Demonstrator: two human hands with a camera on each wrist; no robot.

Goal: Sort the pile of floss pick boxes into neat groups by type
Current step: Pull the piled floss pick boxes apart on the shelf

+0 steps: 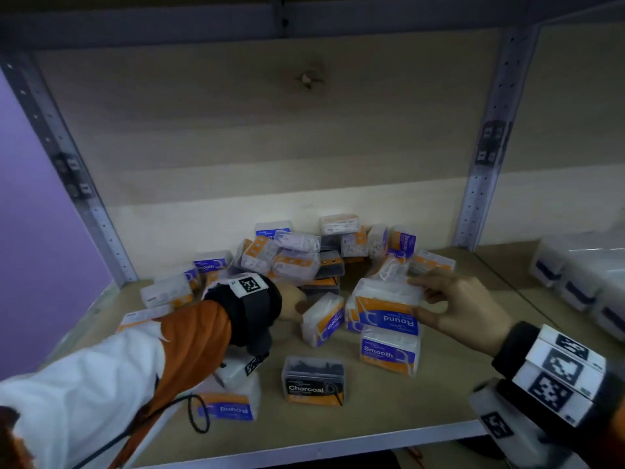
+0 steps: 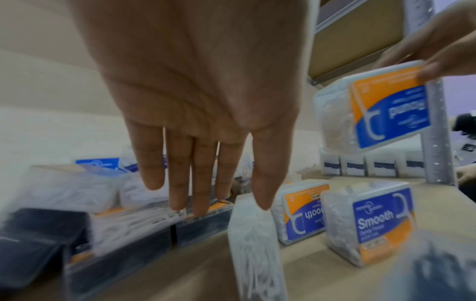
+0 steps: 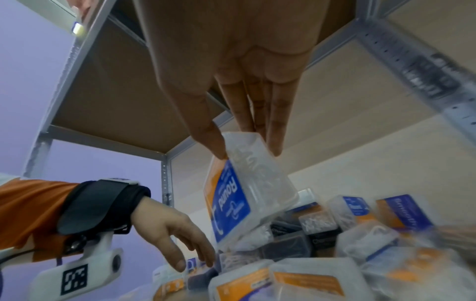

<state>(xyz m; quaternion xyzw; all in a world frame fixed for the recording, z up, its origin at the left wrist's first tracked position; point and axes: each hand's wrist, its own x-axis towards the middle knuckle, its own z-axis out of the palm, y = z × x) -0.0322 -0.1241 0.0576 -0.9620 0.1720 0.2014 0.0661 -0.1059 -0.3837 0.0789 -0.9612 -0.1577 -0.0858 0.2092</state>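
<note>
A loose pile of floss pick boxes (image 1: 304, 258) lies on the wooden shelf (image 1: 406, 414): white Smooth and Round boxes with blue and orange labels, and dark Charcoal ones. My right hand (image 1: 417, 297) pinches a Round box (image 1: 389, 306) between thumb and fingers and holds it tilted above the pile; the same Round box (image 3: 244, 193) hangs below my right hand (image 3: 248, 150). My left hand (image 2: 206, 203) is flat with straight fingers, fingertips down at a dark box (image 2: 201, 226) beside a white box (image 2: 255, 240) on its side. It holds nothing.
Apart from the pile stand a Smooth box (image 1: 389, 353), a Charcoal box (image 1: 314, 380) and a Round box (image 1: 230, 406) near the front edge. Metal uprights (image 1: 480, 198) frame the bay. White boxes with dark labels (image 1: 581, 282) fill the neighbouring shelf on the right.
</note>
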